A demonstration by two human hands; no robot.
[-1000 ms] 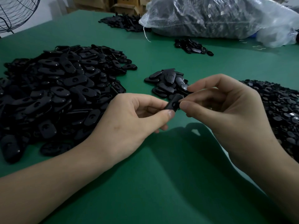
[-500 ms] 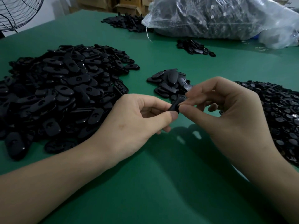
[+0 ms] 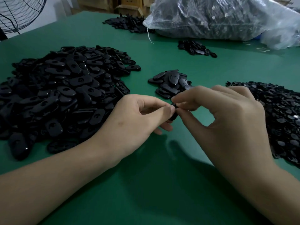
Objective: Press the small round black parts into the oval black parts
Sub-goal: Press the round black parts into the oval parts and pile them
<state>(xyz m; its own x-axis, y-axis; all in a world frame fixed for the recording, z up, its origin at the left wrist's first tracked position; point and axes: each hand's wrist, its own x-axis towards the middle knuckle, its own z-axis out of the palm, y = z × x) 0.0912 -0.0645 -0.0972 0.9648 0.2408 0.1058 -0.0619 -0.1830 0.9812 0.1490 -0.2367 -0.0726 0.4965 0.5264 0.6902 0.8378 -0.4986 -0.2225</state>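
Both hands meet over the middle of the green table point(image 3: 162, 184). My left hand point(image 3: 136, 117) pinches one oval black part point(image 3: 173, 116) between thumb and fingers; only its edge shows. My right hand point(image 3: 227, 117) pinches the same part from the right, thumb and forefinger closed on its upper end. No small round part can be made out between the fingers. A big heap of oval black parts point(image 3: 61, 95) lies to the left. A heap of small round black parts point(image 3: 279, 114) lies to the right. A small pile of oval parts point(image 3: 170, 83) sits just behind the hands.
A clear plastic bag point(image 3: 219, 18) full of dark parts lies at the back right. Two more small piles of black parts point(image 3: 196, 47) point(image 3: 128, 23) sit at the back. A wire fan guard point(image 3: 19, 12) stands at the far left, and cardboard boxes point(image 3: 126, 5) behind the table.
Both hands have dropped slightly toward the table. The oval part has turned more on end and is now almost hidden between the fingertips; my right fingers have closed tighter over it.
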